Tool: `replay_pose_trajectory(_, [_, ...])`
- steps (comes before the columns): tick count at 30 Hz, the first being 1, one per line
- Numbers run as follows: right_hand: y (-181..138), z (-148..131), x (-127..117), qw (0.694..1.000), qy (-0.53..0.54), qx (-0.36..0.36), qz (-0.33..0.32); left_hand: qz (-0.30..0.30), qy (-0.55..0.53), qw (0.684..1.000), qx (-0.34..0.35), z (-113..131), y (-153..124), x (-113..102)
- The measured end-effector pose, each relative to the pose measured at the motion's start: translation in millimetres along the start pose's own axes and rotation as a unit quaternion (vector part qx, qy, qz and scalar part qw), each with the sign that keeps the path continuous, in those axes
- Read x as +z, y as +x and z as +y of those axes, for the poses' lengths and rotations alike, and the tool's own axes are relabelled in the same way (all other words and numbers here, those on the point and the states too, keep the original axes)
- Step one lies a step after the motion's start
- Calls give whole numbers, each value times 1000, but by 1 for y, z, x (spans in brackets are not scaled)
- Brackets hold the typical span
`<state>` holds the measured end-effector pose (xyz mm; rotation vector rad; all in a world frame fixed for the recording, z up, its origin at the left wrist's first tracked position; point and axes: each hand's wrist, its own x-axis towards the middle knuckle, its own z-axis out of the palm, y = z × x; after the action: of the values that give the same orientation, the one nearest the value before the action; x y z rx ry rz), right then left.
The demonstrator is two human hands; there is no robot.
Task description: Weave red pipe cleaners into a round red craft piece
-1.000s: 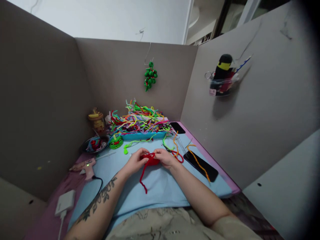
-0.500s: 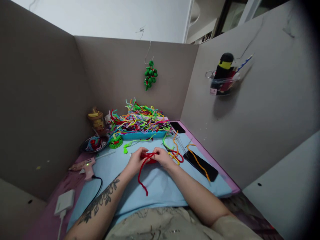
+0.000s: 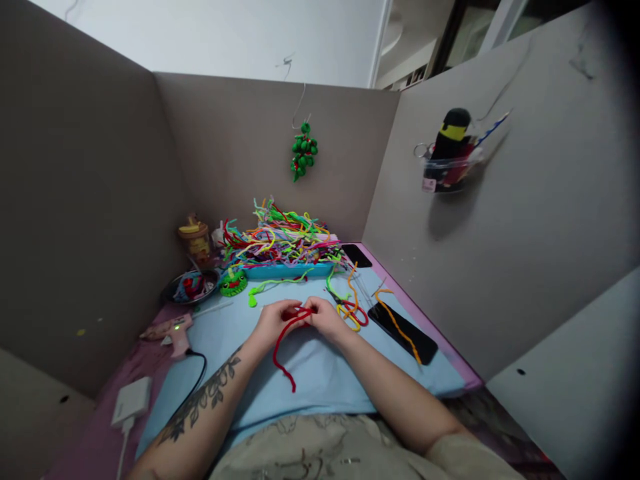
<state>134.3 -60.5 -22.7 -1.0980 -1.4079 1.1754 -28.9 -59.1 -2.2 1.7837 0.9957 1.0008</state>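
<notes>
Red yarn (image 3: 278, 357) is held between my two hands over the blue mat (image 3: 310, 387), its loose tail hanging toward me. My left hand (image 3: 273, 323) pinches it from the left, fingers curled. From the other side my right hand (image 3: 325, 319) grips the same red piece, fingertips close to the left ones. The fingers partly cover the bunched part, so its shape is unclear. Right of my right hand lie scissors (image 3: 356, 315) with red and yellow handles. Just beyond my hands is a light green yarn piece (image 3: 253, 300).
A blue tray (image 3: 290, 271) heaped with colourful yarn stands at the back. On the left are a green crocheted face (image 3: 233, 283), a dark bowl (image 3: 169, 293), a glue gun (image 3: 176, 333) and a white adapter (image 3: 132, 401). A phone (image 3: 425, 343) lies right; grey panels (image 3: 270, 140) enclose the table.
My fingers have shifted slightly on the red yarn, with the hands still close together. Its tail has swung a little left. The whole view has moved slightly.
</notes>
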Motion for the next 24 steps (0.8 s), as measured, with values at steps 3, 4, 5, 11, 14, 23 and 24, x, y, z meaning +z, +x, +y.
replay_pose_trajectory(3, [2, 2, -4, 998, 34, 3, -48, 28, 14, 999, -8, -1, 1, -1])
replay_pose_trajectory(4, [2, 3, -5, 997, 39, 1, -62, 31, 18, 999, -7, -2, 2, -1])
replay_pose_trajectory(5, [2, 3, -5, 997, 40, -6, -70, 29, 18, 999, -7, -4, 3, -1])
replay_pose_trajectory(11, [-2, -3, -5, 983, -79, -163, 32, 32, 15, 999, -26, -10, 5, -3])
replay_pose_trajectory(14, [-4, -10, -10, 965, -137, -210, 75, 54, 12, 998, -37, -7, 7, -6])
replay_pose_trajectory(23, [-14, -24, -14, 953, -135, -269, 21, 27, -66, 995, -67, -4, 9, -7])
replay_pose_trajectory(24, [-14, -24, -13, 953, -137, -271, 20, 26, -55, 996, -60, -6, 9, -7])
